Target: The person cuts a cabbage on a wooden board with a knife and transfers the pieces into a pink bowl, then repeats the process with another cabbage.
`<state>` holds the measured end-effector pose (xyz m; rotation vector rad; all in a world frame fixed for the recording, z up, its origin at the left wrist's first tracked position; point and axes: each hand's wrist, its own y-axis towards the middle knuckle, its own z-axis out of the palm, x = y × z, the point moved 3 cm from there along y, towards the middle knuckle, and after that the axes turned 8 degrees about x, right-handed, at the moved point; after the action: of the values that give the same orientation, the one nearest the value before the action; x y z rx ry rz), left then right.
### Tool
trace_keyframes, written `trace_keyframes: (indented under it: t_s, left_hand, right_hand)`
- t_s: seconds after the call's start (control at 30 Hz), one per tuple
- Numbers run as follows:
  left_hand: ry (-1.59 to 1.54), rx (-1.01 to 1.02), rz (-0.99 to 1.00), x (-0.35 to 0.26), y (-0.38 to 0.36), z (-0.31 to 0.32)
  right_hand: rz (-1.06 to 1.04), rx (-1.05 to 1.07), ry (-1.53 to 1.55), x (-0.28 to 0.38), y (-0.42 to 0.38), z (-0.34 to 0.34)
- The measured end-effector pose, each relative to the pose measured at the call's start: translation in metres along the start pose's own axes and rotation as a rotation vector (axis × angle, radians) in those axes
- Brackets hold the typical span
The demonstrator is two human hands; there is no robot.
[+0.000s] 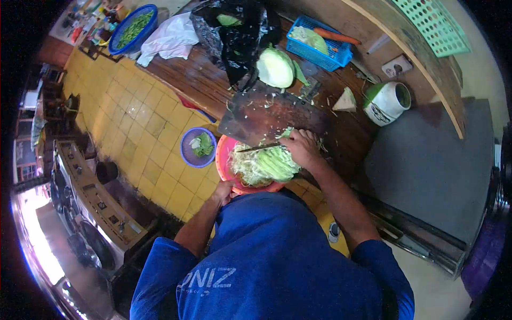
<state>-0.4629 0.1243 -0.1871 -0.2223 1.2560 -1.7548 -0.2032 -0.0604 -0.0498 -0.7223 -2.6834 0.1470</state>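
Note:
My right hand (pixel 301 148) is closed around a knife (pixel 260 148), its blade pointing left over the near edge of a dark cutting board (pixel 272 118). Just below the blade, shredded cabbage (pixel 269 164) fills a pink-red basin (pixel 224 154), held against the front of my body. My left hand (pixel 225 192) grips the basin's lower left rim, some of its fingers hidden. Bits of cabbage are scattered on the board. Behind it lies a cut cabbage half (pixel 276 68), pale face up, beside a black plastic bag (pixel 237 40).
A blue basket (pixel 319 44) with a carrot (pixel 337 36) stands at the back. To the right are a cabbage wedge (pixel 345 100) and a white-green container (pixel 388 103). A purple basin (pixel 197 148) with leaves is lower left of the board. A stove (pixel 101 197) stands far left.

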Motion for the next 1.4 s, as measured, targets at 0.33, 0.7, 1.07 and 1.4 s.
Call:
trace_keyframes:
  t_s: [0.33,0.7,1.07,1.4]
  left_hand:
    - [0.1,0.064,-0.099,0.001,0.016,-0.007]
    - [0.143,0.083,-0.108,-0.001,0.024,-0.015]
    - [0.051,0.014,-0.042,-0.014,-0.012,0.003]
    - [0.0,-0.051,0.036,0.007,-0.003,-0.022]
  right_hand:
    - [0.811,-0.289,0.063,-0.073,-0.138,0.051]
    - [0.508,-0.126,0.373,0.036,-0.079,0.066]
    - [0.649,-0.272,0.308,-0.012,-0.067,0.056]
    - [0.386,-0.296,0.427,-0.026,-0.009,0.039]
